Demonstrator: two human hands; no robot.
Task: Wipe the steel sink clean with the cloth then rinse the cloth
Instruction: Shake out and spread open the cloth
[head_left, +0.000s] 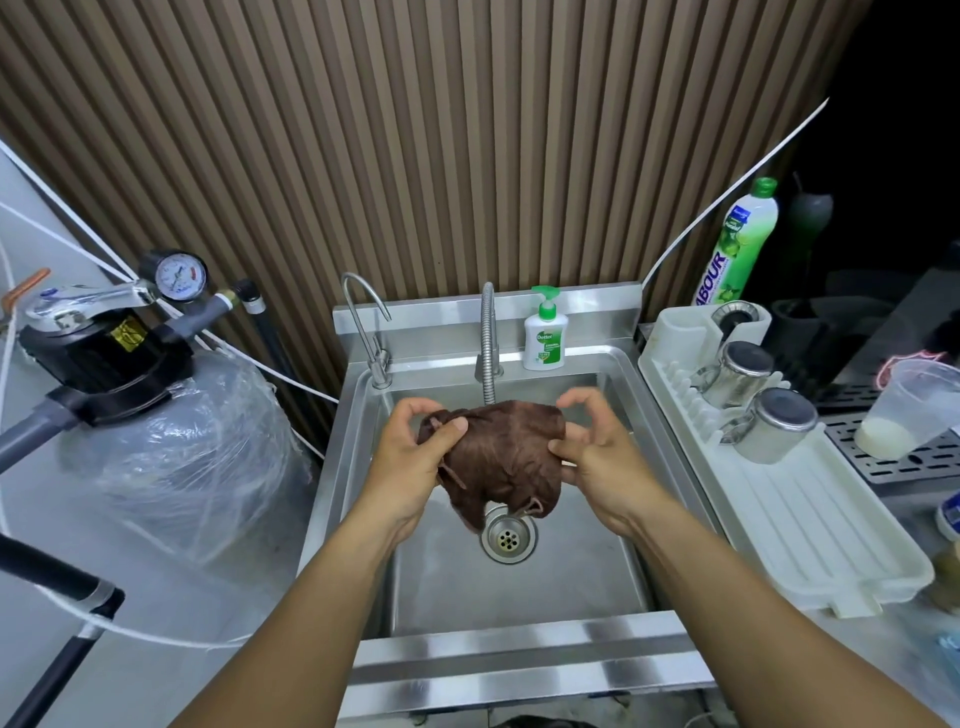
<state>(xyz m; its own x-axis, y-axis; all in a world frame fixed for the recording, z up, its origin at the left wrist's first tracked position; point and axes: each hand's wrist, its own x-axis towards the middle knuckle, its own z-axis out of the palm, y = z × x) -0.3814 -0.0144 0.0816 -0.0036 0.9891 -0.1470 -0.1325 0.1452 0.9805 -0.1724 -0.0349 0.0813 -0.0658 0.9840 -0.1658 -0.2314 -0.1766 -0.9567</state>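
Brown cloth (501, 457) bunched above the steel sink (519, 587) drain (509, 538), left hand (410, 462) pinching its 9 o'clock edge, right hand (597, 457) gripping its 3 o'clock edge, tap (487, 343) at 12.

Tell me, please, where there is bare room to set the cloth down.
The sink floor between drain and front rim is bare; so is the near half of the drainer tray, before the steel cups. The back ledge is crowded: two taps, soap bottle.
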